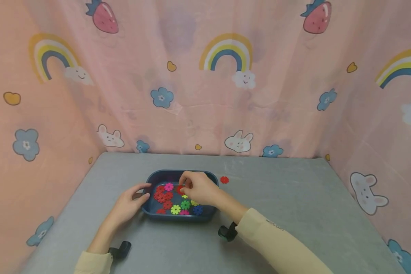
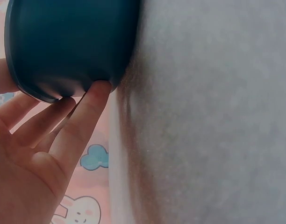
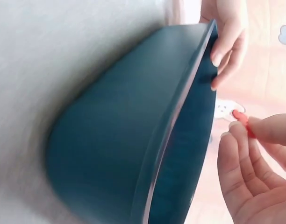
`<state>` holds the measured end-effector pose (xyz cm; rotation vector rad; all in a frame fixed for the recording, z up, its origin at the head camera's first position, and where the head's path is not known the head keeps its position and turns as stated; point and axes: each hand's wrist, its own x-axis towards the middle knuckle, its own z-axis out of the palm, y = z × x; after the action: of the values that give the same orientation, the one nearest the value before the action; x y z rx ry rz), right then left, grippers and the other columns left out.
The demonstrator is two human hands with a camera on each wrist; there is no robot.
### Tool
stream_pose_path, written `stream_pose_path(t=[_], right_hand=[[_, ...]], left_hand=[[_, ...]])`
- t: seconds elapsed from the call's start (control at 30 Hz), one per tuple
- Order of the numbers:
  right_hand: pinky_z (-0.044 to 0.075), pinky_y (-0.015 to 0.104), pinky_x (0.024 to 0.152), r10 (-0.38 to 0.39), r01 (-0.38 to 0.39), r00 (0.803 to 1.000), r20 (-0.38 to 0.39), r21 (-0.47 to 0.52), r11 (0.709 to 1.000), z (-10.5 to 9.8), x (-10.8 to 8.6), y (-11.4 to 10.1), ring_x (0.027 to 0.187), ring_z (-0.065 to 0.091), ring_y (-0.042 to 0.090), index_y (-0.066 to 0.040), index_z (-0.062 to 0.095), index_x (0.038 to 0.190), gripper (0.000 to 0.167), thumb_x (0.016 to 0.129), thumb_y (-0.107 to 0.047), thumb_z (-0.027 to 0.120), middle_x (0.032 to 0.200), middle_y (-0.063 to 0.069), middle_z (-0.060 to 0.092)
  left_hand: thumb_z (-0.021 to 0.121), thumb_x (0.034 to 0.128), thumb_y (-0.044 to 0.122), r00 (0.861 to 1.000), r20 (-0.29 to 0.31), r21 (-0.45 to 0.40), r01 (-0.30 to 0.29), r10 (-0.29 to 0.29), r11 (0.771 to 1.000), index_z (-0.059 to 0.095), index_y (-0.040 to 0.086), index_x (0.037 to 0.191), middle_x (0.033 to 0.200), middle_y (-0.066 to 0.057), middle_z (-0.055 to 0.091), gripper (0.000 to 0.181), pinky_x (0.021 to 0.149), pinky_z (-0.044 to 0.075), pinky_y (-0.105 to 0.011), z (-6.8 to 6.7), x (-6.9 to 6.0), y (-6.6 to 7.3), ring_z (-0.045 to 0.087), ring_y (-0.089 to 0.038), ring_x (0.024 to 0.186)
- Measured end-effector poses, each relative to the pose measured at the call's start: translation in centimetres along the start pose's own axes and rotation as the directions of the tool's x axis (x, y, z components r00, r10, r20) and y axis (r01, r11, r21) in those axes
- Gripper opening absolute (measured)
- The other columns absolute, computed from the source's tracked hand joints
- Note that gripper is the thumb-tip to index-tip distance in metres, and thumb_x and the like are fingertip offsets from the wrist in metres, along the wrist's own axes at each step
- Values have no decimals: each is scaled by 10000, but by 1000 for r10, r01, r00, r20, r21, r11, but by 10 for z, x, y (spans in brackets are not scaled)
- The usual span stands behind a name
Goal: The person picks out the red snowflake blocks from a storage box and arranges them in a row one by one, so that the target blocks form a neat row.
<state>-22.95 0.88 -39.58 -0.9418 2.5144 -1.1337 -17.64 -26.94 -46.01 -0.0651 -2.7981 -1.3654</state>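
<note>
A dark blue plastic basin [image 1: 178, 217] stands on the grey table, holding several small notched discs in red, pink, yellow, green and blue. My left hand [image 1: 128, 203] grips its left end, with thumb and a finger at the rim and other fingers [image 2: 89, 105] against the outer wall. Above the basin's right part, my right hand [image 1: 200, 187] pinches a red notched disc [image 3: 243, 122] between thumb and fingertips. The right wrist view shows that disc higher than the rim. Part of the basin's right side is hidden behind the right hand in the head view.
One red notched disc [image 1: 224, 180] lies on the grey table [image 1: 277, 190], just right of the basin's far corner. A pink printed curtain [image 1: 191, 114] hangs behind the table and along both sides. Each wrist wears a black device [image 1: 228, 231].
</note>
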Motion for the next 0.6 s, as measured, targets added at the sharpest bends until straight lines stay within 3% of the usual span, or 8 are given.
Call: stream_pose_path(t=[0.2,0.43,0.6], right_hand=[[496,272,561,-33,32,996,-79,-16,999,-19,-10,15,612,578,118,-108,657,1015,81,955,-108,712,750,-24,623],[565,288,586,44,-37,989,-138,54,998,-41,-18,35,649,617,160,-82,648,1035,109,947,-75,712,796,19,615],[572,298,600,108,-97,973,-205,62,993,-55,-26,54,654,613,186,-87,646,1032,103,949,-79,708,816,31,630]], left_hand=[[623,1019,188,1000,1,7,0,0,1000,580,93,1412,1497,-221,493,407,1021,461,-615,0,0,-1,570,-455,1267],[622,1019,193,1000,-7,28,7,-7,1000,584,103,1410,1493,-224,496,403,1020,459,-621,-2,-1,1,569,-459,1267],[624,1020,201,1000,-6,33,2,-2,999,589,117,1406,1489,-220,502,396,1013,468,-614,0,-1,0,578,-449,1259]])
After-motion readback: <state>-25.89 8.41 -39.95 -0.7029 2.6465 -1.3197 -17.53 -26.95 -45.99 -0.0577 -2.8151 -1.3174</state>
